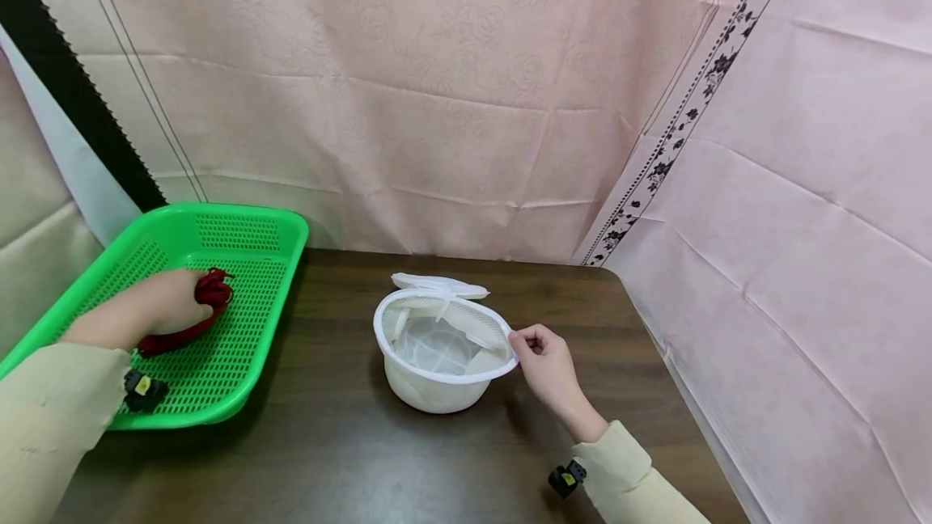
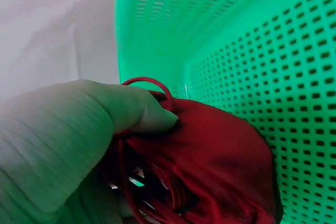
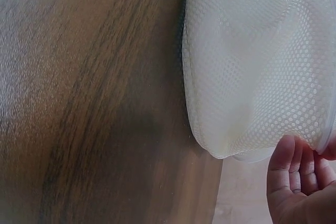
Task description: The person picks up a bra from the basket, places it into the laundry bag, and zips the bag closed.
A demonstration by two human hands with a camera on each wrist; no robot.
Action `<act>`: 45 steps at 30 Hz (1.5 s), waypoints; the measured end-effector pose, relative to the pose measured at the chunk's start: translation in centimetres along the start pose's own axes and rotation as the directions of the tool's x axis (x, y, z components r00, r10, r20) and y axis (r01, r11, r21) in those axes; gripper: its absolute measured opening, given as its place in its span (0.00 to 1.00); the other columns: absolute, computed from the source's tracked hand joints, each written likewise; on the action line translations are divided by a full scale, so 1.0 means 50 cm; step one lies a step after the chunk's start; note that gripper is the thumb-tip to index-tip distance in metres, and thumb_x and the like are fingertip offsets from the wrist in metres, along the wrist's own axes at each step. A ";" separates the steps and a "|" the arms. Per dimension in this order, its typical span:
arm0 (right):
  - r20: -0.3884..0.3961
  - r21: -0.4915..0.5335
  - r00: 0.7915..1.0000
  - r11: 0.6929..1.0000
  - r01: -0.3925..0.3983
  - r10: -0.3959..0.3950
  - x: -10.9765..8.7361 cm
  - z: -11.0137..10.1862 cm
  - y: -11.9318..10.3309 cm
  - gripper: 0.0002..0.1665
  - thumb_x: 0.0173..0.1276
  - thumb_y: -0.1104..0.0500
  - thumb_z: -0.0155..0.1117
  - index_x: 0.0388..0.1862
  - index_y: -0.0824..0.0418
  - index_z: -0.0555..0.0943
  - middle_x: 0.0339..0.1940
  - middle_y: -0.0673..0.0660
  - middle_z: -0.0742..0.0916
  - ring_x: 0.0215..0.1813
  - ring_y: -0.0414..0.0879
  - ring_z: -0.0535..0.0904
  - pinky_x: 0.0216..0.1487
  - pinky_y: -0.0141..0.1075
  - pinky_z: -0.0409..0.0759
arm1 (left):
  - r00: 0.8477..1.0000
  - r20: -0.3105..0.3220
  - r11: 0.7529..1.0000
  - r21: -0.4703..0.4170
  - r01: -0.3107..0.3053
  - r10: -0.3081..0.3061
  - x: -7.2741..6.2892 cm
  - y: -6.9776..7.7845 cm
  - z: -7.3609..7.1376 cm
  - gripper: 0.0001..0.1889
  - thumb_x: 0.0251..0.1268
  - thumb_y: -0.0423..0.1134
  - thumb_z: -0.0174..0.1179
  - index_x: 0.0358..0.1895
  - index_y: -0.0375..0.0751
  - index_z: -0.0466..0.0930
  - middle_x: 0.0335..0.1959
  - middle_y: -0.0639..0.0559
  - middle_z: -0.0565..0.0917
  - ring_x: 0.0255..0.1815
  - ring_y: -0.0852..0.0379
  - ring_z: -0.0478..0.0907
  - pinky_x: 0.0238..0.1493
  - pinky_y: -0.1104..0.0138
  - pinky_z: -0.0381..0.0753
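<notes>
Inside a green plastic basket (image 1: pixel 273 297), my left hand (image 1: pixel 163 306) holds a dark red cloth item with thin cords (image 1: pixel 211 289). In the left wrist view my thumb presses on the smooth red fabric (image 2: pixel 220 150), with loose cords looping around it. A round white mesh laundry bag (image 1: pixel 437 390) stands upright on the table, its top open and some white material folded up at the back rim. My right hand (image 1: pixel 546 366) pinches the bag's rim on the right side. The honeycomb mesh wall (image 3: pixel 252 66) fills much of the right wrist view.
The dark brown wooden table (image 1: pixel 328 459) lies beneath the bag and basket. Pale pink cloth (image 1: pixel 408 103) hangs behind the table, and white cloth with a black floral border (image 1: pixel 801 225) hangs at the right.
</notes>
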State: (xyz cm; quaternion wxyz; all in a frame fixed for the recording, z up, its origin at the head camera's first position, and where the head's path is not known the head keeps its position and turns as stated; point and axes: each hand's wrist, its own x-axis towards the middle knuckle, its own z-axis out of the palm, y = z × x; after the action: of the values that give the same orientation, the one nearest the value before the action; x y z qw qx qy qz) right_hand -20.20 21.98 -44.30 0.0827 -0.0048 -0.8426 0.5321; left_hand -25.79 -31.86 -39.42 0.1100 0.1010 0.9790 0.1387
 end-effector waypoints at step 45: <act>0.031 0.013 0.999 0.999 0.043 -0.043 -0.030 -0.009 -0.073 0.10 0.69 0.64 0.62 0.37 0.74 0.81 0.29 0.67 0.83 0.31 0.61 0.79 0.29 0.34 0.80 | 0.899 -0.350 0.947 -0.081 -0.311 0.265 -0.025 0.233 -0.042 0.17 0.62 0.37 0.62 0.51 0.36 0.73 0.39 0.47 0.82 0.34 0.52 0.77 0.32 0.57 0.79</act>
State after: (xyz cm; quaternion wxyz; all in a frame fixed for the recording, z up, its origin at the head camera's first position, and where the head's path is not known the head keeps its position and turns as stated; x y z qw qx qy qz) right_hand -18.38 20.67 -41.02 0.0810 0.0222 -0.8404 0.5354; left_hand -23.16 -21.72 -33.79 -0.0729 0.2123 0.9459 0.2342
